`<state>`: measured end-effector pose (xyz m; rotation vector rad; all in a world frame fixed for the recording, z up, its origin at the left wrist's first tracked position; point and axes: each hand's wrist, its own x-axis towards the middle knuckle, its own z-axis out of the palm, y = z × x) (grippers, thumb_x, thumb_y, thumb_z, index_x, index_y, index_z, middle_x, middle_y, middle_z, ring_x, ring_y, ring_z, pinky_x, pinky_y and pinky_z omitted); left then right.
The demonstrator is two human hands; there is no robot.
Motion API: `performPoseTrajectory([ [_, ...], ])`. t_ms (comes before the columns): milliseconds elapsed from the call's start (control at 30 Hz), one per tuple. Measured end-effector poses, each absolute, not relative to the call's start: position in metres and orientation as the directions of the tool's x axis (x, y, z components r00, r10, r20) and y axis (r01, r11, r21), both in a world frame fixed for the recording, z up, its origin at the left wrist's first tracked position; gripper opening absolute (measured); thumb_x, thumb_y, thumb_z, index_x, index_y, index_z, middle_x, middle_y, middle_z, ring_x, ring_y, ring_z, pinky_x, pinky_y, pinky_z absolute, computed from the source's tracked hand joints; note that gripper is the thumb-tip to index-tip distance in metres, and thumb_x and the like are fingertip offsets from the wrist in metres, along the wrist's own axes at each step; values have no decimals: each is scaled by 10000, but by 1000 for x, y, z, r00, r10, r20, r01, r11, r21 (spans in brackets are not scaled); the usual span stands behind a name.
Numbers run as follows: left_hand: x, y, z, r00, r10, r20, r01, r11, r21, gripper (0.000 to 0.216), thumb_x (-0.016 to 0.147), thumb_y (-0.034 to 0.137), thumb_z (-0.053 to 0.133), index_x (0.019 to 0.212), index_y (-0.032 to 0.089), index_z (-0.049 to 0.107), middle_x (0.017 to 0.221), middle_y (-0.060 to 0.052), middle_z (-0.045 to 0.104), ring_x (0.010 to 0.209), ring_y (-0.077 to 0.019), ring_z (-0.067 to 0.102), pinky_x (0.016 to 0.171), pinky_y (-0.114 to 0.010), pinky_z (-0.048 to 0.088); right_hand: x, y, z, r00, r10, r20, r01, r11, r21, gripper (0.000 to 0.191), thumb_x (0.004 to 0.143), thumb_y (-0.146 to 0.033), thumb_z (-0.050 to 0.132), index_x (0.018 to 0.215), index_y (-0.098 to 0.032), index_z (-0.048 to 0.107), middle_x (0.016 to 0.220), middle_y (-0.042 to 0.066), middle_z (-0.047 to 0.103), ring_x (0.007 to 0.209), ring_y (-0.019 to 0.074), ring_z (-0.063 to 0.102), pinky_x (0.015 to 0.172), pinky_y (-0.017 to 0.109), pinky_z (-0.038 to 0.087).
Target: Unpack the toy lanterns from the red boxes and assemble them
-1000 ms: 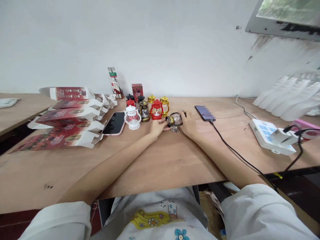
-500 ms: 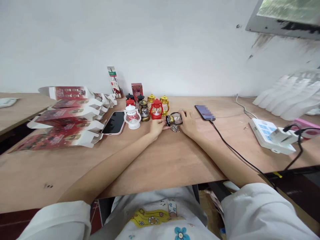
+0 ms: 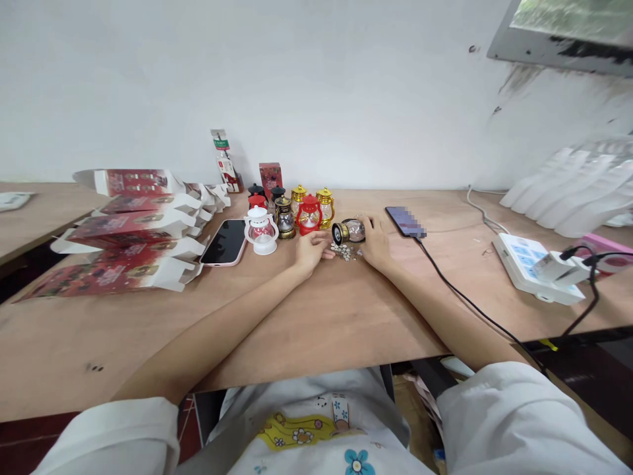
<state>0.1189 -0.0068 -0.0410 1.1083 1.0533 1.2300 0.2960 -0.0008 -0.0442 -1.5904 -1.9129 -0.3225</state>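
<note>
My right hand point(image 3: 376, 244) grips a small black and bronze lantern point(image 3: 354, 231), which lies tipped sideways with its round base facing left. Just below the lantern is a small pile of shiny silvery pieces point(image 3: 343, 252) on the table, too small to name. My left hand point(image 3: 312, 252) rests at the left edge of that pile, fingers apart and pointing right, with nothing visible in them. Close behind it stand several upright lanterns, among them a red lantern point(image 3: 309, 216), a white lantern point(image 3: 261, 231), a bronze lantern point(image 3: 285, 219) and a gold lantern point(image 3: 326, 207).
Open red and white cartons point(image 3: 123, 267) lie in a row at the left, beside a pink-edged phone point(image 3: 225, 244). To the right are a cabled phone point(image 3: 406, 223) and a white power strip point(image 3: 531, 264) with plugs. White foam sleeves point(image 3: 568, 185) lie at the far right.
My left hand has come away from the lantern's base and moved slightly left. The lantern has shifted a little to the right and up in my right hand, showing more of the silvery pieces.
</note>
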Motion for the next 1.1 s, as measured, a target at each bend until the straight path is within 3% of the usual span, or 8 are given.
performPoseTrajectory([
  [167,113,-14,-38,-7,989,149,6,-149,989,179,786,64,449,899,115,579,829,-23,668,413,-25,500,408,-153,407,299,-2,-34,-46,775,630,961,206,-182,550,685,-2,427,1216,-134,485,1203,177,442,1103,286,463,896,397,421],
  [267,104,-26,-39,180,948,264,260,-305,916,163,743,62,480,787,135,619,718,3,657,544,-68,555,544,-179,452,293,-8,-8,-144,802,580,960,255,-114,459,735,-49,446,1186,-114,501,1142,176,481,1048,285,503,862,385,426],
  [433,86,-46,-39,411,863,293,470,-476,743,179,722,62,513,765,160,657,753,13,671,655,-98,576,651,-208,448,254,-27,57,-417,845,335,909,396,133,291,829,-224,499,1090,-111,561,1093,167,569,940,267,584,760,329,442],
  [567,82,-50,-37,421,863,281,512,-482,711,182,725,56,513,765,155,661,739,10,649,643,-99,560,641,-209,434,205,-32,91,-541,830,138,806,464,368,243,821,-120,495,1038,-95,603,998,165,644,909,243,625,737,303,445],
  [700,84,-50,-37,443,846,297,524,-514,679,178,722,48,513,739,154,655,763,-1,628,655,-98,558,650,-210,442,162,-19,95,-569,822,1,717,496,490,212,771,-86,570,966,-105,652,957,160,684,924,255,646,731,315,469],
  [900,83,-52,-37,356,875,327,614,-483,624,143,752,97,515,776,158,641,822,-29,623,720,-126,579,703,-248,471,129,8,101,-625,778,-55,651,559,514,305,713,-163,657,1017,-139,658,1027,150,682,941,285,651,707,348,507],
  [1000,83,-51,-38,335,884,325,611,-467,639,145,762,101,502,810,149,631,848,-44,629,755,-135,587,719,-256,478,123,20,112,-614,784,-92,683,585,437,339,625,-273,763,941,-173,688,951,121,696,926,308,644,717,382,505],
  [1100,83,-49,-40,348,882,317,613,-470,636,140,750,95,508,807,153,622,852,-43,623,768,-138,584,730,-260,479,120,30,118,-613,788,-59,735,595,326,304,639,-360,763,863,-163,705,917,128,686,956,345,625,760,449,488],
])
